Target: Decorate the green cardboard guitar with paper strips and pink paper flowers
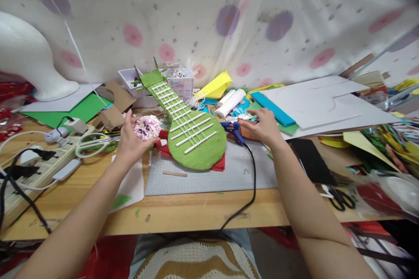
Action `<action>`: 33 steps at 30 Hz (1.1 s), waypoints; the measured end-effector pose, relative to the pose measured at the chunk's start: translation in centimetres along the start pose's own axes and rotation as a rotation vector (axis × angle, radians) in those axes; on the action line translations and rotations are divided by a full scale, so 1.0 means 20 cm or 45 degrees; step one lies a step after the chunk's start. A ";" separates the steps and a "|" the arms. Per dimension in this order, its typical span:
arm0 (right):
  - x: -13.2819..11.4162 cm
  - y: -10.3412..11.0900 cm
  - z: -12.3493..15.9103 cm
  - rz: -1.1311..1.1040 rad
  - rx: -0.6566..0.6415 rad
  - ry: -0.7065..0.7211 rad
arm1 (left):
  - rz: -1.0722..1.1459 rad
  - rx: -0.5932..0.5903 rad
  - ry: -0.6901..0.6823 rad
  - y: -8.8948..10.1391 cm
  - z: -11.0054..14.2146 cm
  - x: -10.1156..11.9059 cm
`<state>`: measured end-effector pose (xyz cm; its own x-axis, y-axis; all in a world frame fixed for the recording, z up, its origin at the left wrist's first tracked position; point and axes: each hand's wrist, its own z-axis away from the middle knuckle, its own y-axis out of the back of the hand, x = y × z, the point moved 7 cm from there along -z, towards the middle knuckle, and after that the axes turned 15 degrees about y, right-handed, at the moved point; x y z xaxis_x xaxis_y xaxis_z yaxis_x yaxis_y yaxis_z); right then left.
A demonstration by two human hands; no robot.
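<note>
My left hand (131, 137) has its thumb and fingers around a round white piece with pink and purple markings (146, 127); its exact kind is unclear. Beside it lies a green lute-shaped craft instrument (198, 150) with white strips across its body and strings along its neck. Red material (218, 164) shows beneath its edges. My right hand (263, 127) is to the right of the instrument, fingers apart, over small scraps. A blue glue gun (234, 130) rests just left of that hand, its black cord running down over the table edge.
A grey cutting mat (203, 183) lies on the wooden table (163, 216). Scissors (93, 144) and a power strip (42, 168) are at left. White boards (314, 100), a black phone-like slab (310, 161) and black-handled scissors (342, 199) lie at right. A white box (181, 86) stands behind.
</note>
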<state>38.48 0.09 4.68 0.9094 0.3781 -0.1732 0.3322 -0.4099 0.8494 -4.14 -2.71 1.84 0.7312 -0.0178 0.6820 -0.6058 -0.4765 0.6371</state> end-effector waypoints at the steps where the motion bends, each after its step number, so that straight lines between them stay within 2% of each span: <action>1: 0.00 -0.06 0.01 0.028 -0.103 0.021 | 0.002 -0.006 -0.009 -0.01 0.00 0.01; 4: -0.04 -0.21 0.04 0.099 -0.296 0.090 | 0.021 -0.029 -0.064 -0.04 0.03 0.06; 6: -0.06 -0.27 0.05 0.131 -0.364 0.057 | 0.040 -0.067 -0.105 -0.06 0.05 0.10; 9: -0.06 -0.30 0.04 0.135 -0.377 -0.069 | 0.085 -0.142 -0.118 -0.10 0.08 0.13; 11: -0.05 -0.31 0.03 0.021 -0.361 -0.140 | 0.119 -0.176 -0.102 -0.12 0.10 0.13; 13: -0.01 -0.31 0.04 -0.205 -0.280 -0.243 | 0.146 -0.189 -0.071 -0.14 0.10 0.12; 18: 0.08 -0.18 0.04 -0.765 0.254 -0.410 | 0.161 -0.186 0.070 -0.14 0.07 0.04; 20: 0.09 -0.15 0.04 -0.954 0.330 -0.456 | 0.151 -0.199 0.139 -0.14 0.06 0.01; 23: 0.04 -0.11 0.01 -1.068 0.333 -0.502 | 0.149 -0.204 0.182 -0.14 0.06 -0.01; 26: -0.06 -0.10 -0.02 -1.080 0.171 -0.462 | 0.153 -0.200 0.165 -0.13 0.06 0.01; 30: -0.29 -0.13 -0.04 -1.220 -0.210 -0.259 | 0.127 -0.280 0.157 -0.12 0.08 0.02; 33: -0.48 -0.20 -0.04 -1.261 -0.524 -0.062 | 0.111 -0.316 0.170 -0.12 0.09 0.01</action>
<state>28.22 -1.30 3.29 0.2939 0.3514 -0.8889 0.8256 0.3753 0.4213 -1.92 -3.08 -0.20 0.6348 0.0746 0.7690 -0.7351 -0.2481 0.6309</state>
